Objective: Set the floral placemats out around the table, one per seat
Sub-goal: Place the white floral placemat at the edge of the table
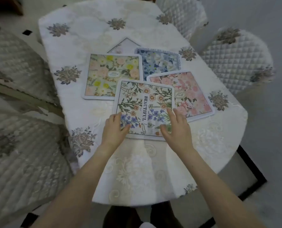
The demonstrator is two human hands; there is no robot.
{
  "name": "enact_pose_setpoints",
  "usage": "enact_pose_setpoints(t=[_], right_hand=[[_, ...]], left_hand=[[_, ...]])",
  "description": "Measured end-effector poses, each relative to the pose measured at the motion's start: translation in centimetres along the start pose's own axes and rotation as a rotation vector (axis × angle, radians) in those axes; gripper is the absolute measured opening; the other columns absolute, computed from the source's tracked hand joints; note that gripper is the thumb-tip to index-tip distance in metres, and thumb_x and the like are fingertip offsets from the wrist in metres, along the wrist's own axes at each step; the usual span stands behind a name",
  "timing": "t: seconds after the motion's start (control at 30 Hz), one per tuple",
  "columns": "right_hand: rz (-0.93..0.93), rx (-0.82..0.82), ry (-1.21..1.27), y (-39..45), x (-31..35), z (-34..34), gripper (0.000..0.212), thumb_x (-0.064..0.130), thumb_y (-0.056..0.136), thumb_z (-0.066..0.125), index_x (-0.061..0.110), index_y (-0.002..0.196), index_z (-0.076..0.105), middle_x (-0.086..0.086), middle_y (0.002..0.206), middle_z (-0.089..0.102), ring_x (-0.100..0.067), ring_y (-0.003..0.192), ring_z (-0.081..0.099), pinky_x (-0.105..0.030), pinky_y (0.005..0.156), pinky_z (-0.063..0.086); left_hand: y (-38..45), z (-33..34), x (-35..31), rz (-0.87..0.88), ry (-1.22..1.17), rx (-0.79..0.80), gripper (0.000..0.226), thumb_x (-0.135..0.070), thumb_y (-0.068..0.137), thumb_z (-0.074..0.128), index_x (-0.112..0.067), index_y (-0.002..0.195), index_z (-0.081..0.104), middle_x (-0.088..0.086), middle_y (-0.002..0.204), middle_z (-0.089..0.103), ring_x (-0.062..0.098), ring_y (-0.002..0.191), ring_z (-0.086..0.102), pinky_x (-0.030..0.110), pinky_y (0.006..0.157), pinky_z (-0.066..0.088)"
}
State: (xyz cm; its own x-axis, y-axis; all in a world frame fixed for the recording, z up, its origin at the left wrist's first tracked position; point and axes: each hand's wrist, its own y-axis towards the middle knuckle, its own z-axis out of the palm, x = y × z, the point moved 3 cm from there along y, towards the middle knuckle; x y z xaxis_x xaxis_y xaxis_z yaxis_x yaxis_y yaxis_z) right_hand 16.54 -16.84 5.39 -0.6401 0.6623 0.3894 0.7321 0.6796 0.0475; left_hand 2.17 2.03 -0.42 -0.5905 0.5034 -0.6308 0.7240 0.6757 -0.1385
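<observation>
My left hand (114, 129) and right hand (176, 127) rest flat, fingers relaxed, on the daisy mat (143, 109) at the near side of the desk (91, 30). It overlaps the yellow mat (110, 76) and pink mat (191, 94); the blue mat (160, 61) lies behind them.

A white embroidered tablecloth (91, 30) covers the table — grey-blue flower motifs dot its edges. Quilted chair covers (232, 63) stand at the right edge — more at the left.
</observation>
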Motion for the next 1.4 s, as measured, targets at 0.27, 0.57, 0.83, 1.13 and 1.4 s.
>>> enact_pose_setpoints(t=[0.27,0.57,0.83,1.13,1.4], right_hand=[[0.32,0.24,0.141,3.0,-5.7,4.3,0.076,0.038,0.086,0.058,0.015,0.147,0.018,-0.021,0.138,0.036,-0.04,0.123,0.037,-0.047,0.097,0.038],[0.697,0.086,0.591,4.5,-8.1,3.9,0.025,0.006,0.082,0.062,-0.003,0.105,0.056,-0.02,0.096,0.063,-0.031,0.079,0.06,-0.037,0.067,0.051],[0.993,-0.058,1.592,3.6,-8.5,0.5,0.02,-0.006,0.083,0.059,0.004,0.101,0.055,-0.014,0.082,0.06,-0.029,0.076,0.06,-0.041,0.068,0.052],[0.745,-0.157,1.297,0.3,-4.1,-0.5,0.035,-0.003,0.093,0.044,0.015,0.123,0.05,-0.011,0.12,0.063,-0.029,0.1,0.064,-0.052,0.089,0.052],[0.628,-0.217,1.218,-0.5,-6.1,-4.0,0.037,-0.004,0.092,0.044,0.013,0.124,0.053,-0.007,0.11,0.066,-0.03,0.1,0.065,-0.047,0.085,0.055]], left_hand=[[1.1,2.1,1.2,-0.359,0.04,-0.116,0.058,-0.026,0.082,0.067,-0.002,0.127,0.04,0.022,0.126,0.041,0.037,0.114,0.037,0.043,0.091,0.038],[1.2,2.1,1.2,-0.539,-0.418,-0.054,0.016,-0.009,0.086,0.056,-0.014,0.098,0.048,0.01,0.098,0.06,0.029,0.089,0.058,0.033,0.065,0.046],[-3.0,3.9,-3.7,-0.636,-1.039,0.055,0.024,0.006,0.092,0.043,-0.018,0.089,0.045,0.017,0.114,0.06,0.034,0.098,0.062,0.045,0.075,0.05],[-6.7,7.0,-8.8,-0.617,-1.239,0.132,0.022,0.004,0.095,0.041,-0.017,0.099,0.038,0.009,0.112,0.063,0.03,0.1,0.063,0.041,0.069,0.053],[-4.2,4.2,-4.6,-0.677,-1.212,0.195,0.039,-0.009,0.088,0.063,0.003,0.12,0.044,0.021,0.102,0.063,0.026,0.089,0.064,0.035,0.081,0.056]])
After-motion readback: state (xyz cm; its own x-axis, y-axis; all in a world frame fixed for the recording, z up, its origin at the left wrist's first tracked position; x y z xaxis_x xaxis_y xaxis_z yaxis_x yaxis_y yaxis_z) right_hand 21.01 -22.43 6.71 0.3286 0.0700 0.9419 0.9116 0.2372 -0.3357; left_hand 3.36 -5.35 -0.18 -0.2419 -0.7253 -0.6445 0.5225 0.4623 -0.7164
